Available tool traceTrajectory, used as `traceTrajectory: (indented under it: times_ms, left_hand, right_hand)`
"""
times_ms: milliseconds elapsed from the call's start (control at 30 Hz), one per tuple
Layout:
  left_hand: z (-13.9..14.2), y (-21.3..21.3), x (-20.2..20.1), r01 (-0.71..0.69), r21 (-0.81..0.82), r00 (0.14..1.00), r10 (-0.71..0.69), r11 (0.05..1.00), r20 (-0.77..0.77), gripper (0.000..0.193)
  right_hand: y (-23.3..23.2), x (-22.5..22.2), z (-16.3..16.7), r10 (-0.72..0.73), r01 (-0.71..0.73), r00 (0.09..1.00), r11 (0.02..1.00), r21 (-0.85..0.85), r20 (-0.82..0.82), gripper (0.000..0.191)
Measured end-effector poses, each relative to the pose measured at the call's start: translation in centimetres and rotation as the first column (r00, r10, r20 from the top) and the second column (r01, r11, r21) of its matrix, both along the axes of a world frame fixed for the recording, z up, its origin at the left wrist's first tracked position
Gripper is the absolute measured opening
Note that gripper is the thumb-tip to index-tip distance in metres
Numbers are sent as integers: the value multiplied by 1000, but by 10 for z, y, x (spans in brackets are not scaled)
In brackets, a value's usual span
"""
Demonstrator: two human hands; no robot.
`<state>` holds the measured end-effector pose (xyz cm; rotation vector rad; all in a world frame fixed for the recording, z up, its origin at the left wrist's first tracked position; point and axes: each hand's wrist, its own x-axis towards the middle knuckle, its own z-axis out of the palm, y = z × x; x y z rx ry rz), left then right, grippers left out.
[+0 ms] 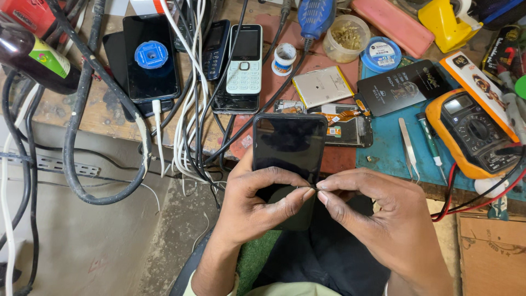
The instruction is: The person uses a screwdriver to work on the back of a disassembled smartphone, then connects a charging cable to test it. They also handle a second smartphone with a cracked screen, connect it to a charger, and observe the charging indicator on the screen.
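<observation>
A black smartphone (289,142) with a dark screen is held upright above my lap, in front of the workbench edge. My left hand (255,205) grips its lower left side, thumb across the lower screen. My right hand (383,219) is at its lower right edge, thumb and forefinger pinched together on a thin film or tab that I cannot make out. The fingertips of both hands meet at the phone's right side. The phone's bottom end is hidden behind my fingers.
The wooden workbench (98,115) carries other phones (150,57), a white keypad phone (245,60), tangled cables (186,109), a battery (322,86), an opened phone (345,129), tweezers (408,148), a screwdriver (430,140), an orange multimeter (474,131), a blue mat (389,153) and a jar of small parts (346,37).
</observation>
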<state>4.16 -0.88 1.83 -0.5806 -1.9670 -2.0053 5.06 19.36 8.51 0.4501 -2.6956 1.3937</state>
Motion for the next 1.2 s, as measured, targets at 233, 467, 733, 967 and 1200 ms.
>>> traceTrajectory:
  times_ms: [233,467,733,967,1200]
  left_hand:
    - [-14,-1,-1,-35,52,999,34,998,20,27]
    - [-42,2,1,-202,699,976,83,686,201,39]
    - [-49,7,2,-340,690,940,263,640,219,41]
    - [-49,8,5,-471,547,876,440,692,197,40]
    - [-43,10,5,-464,578,877,437,671,197,38]
  right_hand:
    - [0,4,2,7,-6,999,1000,19,-37,19]
    - [8,22,-11,-80,84,996,961,-262,27,45]
    - [-33,36,-42,-115,89,993,820,-566,-9,46]
    - [-52,37,-52,-247,148,958,864,-481,-149,48]
    - [-60,36,-62,-293,172,942,839,-516,-163,42]
